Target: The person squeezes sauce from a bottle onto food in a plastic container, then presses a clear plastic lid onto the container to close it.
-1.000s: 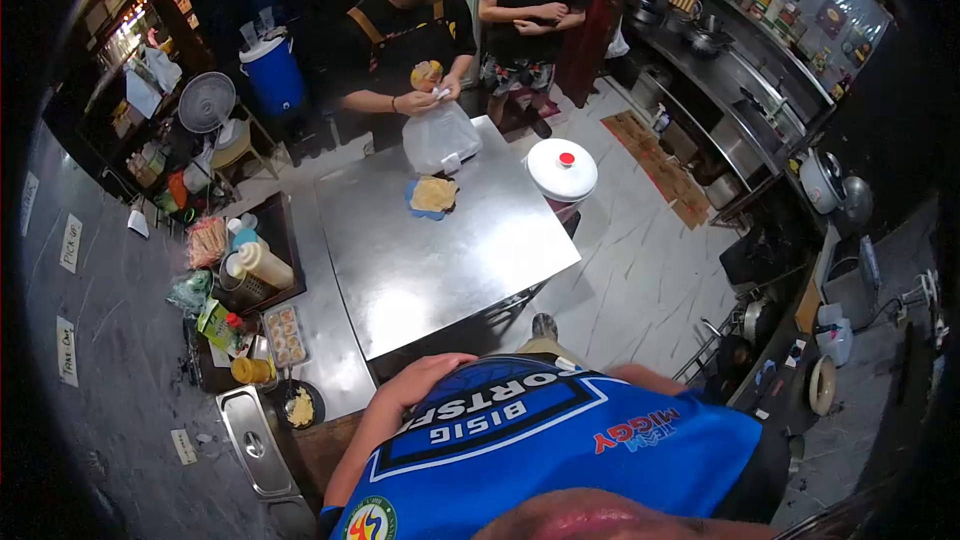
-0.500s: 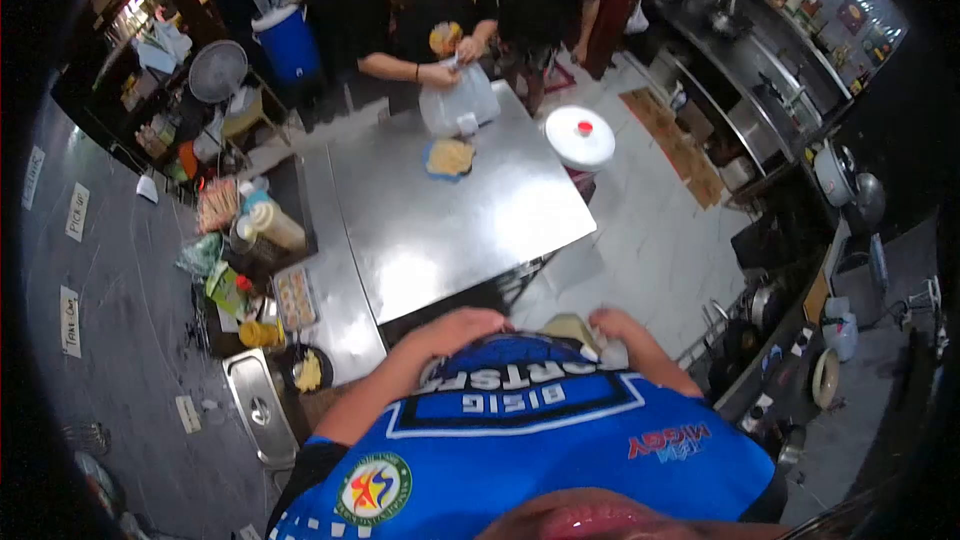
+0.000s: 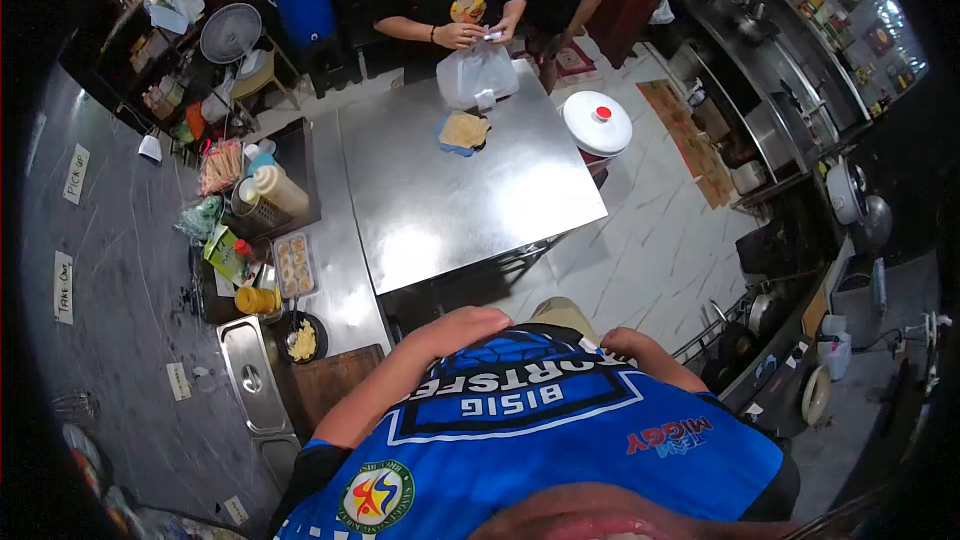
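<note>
My left hand point(image 3: 468, 324) is at the front of my blue shirt point(image 3: 560, 440), fingers together and lying flat by its hem, with nothing visible in it. At the other side of the hem is my right hand point(image 3: 628, 342); its fingers are mostly hidden behind the shirt. Both hands are apart from the steel table point(image 3: 450, 210) ahead. Across that table, a person's hands point(image 3: 478, 35) hold the gathered top of a white plastic bag point(image 3: 478, 78). Nearer to me on the tabletop lies a tan and blue cloth point(image 3: 464, 132).
To the left are a pan with yellow food point(image 3: 303, 340), a wooden board point(image 3: 335, 380), a steel lidded container point(image 3: 252, 375), a tray of round items point(image 3: 294, 267) and squeeze bottles point(image 3: 280, 190). A white-lidded bucket point(image 3: 598, 124) stands right of the table. Another person stands behind it.
My view has shifted, so the table and left counter sit differently in it. My right hand has drawn in against the shirt. The other person's hands stay at the bag's top.
</note>
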Available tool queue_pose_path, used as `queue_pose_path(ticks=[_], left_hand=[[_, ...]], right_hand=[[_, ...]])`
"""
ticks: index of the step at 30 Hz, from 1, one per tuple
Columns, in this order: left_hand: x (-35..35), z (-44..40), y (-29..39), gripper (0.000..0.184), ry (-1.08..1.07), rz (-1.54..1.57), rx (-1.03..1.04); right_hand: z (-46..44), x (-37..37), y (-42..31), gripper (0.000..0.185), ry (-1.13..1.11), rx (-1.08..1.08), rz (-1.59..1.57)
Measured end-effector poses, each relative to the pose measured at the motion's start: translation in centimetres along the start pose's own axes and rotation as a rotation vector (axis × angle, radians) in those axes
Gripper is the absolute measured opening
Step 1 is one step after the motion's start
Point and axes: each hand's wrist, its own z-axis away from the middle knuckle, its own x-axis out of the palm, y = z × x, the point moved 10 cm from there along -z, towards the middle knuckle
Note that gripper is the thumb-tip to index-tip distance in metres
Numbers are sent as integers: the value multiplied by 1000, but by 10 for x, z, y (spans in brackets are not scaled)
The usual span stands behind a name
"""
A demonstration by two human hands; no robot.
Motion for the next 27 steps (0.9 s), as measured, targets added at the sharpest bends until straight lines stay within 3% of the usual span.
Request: queue_pose_path(ticks=[2,4,6,8,13,16,17,18,20,21,22,24,27], left_hand=[[4,1,2,48,-15,-25,16],[2,1,-2,47,24,-9,-54],[4,1,-1,46,62,-7,4],[4,4,-3,46,90,7,38],[14,5,-29,43,69,150,-99],[14,1,-19,44,36,-18,-169],[15,-2,-17,44,28,-11,-187],[17,-6,-20,44,1,-20,-251],[16,-18,-14,44,-26,-49,-309],[15,-24,-4,44,-13,-118,-268],[12,-30,7,44,4,-187,-222],[20,-41,34,43,-35,-94,-171],[38,-40,102,42,-162,-39,-5]], right_hand=[[0,12,7,47,-61,7,141],[-7,10,11,42,-14,6,104],[-30,17,11,38,-131,-89,98],[-39,10,8,32,-38,-31,-2],[-29,-25,-47,21,103,-407,66],[-22,-30,-54,18,191,-489,60],[-23,-27,-51,18,136,-335,-28],[-40,-18,-31,18,119,-325,-36],[-56,-21,-35,22,206,-606,175],[-53,-17,-25,27,171,-447,121],[-39,-19,-31,27,174,-458,116],[-30,-13,-4,35,98,-173,-68],[-27,-8,16,39,65,-158,-112]])
